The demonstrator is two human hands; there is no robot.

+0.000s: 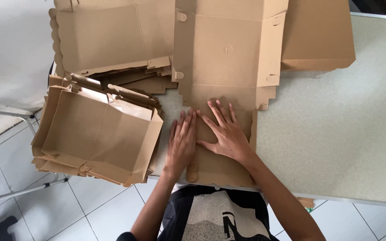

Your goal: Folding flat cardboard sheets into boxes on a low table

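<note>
Both hands lie flat with the fingers stretched out, and they grip nothing. The left hand and the right hand sit side by side in the lower middle of the frame, palms down on a flat brown cardboard sheet. They seem to be pushing down so that the sheet stays flat along a fold.

The sheet is right under the hands and runs from the near table edge up to the top of the frame. It has little tabs and slots along its sides.

On the left side sits a pile of folded cardboard trays, open side up, one inside another. Above them, in the upper left, lie more flat sheets. Everything rests on a pale speckled table. White floor tiles show at the lower left.
</note>
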